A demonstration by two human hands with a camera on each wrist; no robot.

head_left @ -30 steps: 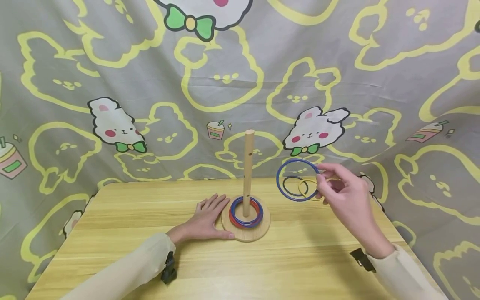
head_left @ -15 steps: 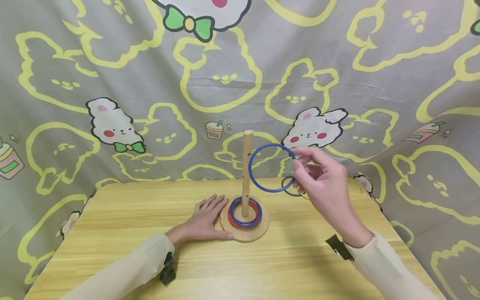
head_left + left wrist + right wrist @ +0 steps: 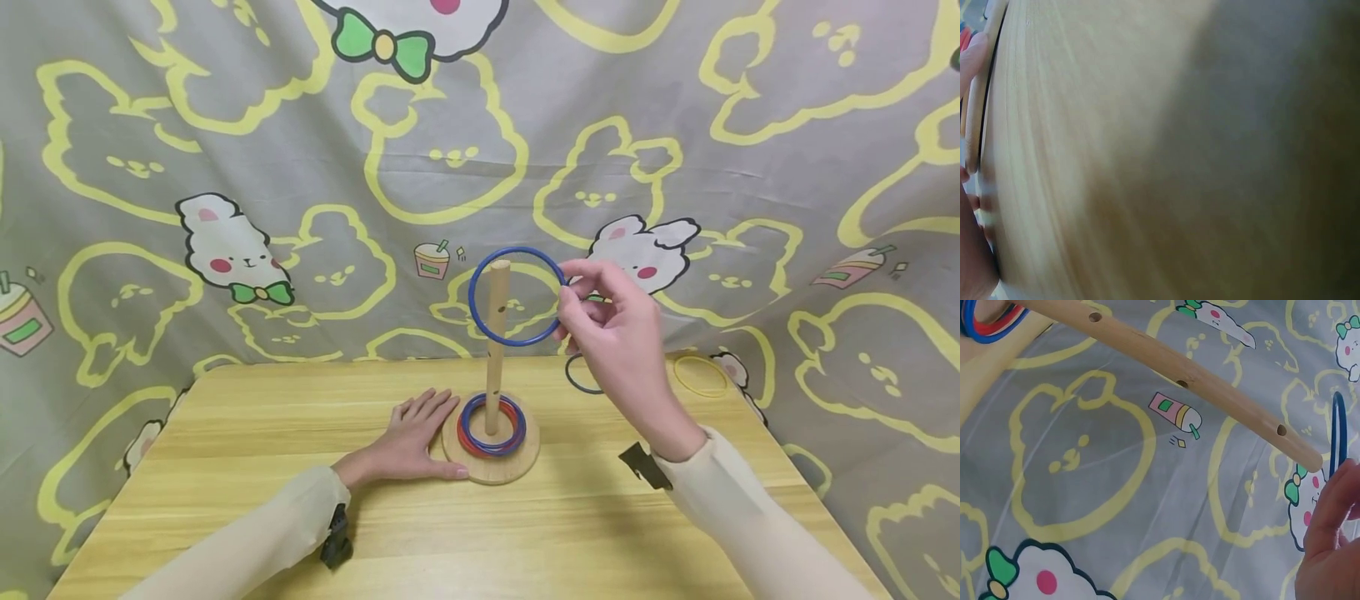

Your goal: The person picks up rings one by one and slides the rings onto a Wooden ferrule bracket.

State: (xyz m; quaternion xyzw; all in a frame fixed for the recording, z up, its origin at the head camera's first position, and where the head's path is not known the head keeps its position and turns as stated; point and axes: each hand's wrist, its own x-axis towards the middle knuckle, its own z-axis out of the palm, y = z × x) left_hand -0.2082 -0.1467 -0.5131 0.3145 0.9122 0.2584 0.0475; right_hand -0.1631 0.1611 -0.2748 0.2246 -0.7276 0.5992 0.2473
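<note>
My right hand (image 3: 618, 333) pinches a blue ring (image 3: 517, 343) by its right side, between thumb and fingers. In the head view the ring overlaps the top of an upright wooden post (image 3: 495, 367). The right wrist view has this ring (image 3: 1338, 399) edge-on, just beyond the post's tip (image 3: 1313, 464). A round wooden base (image 3: 521, 467) carries the post, with several blue and red rings (image 3: 467, 442) lying around its foot. My left hand (image 3: 405, 446) lies with spread fingers against the base's left side, thumb at its front edge.
On the table (image 3: 300, 417), behind my right hand, lie another blue ring (image 3: 567, 375), partly hidden, and a yellow ring (image 3: 674, 372) farther right. A grey patterned cloth (image 3: 300, 167) hangs behind and beside the table.
My right hand has carried the blue ring left and upward, from the right of the post to its top. A yellow ring on the right has come into sight. The left hand stays put.
</note>
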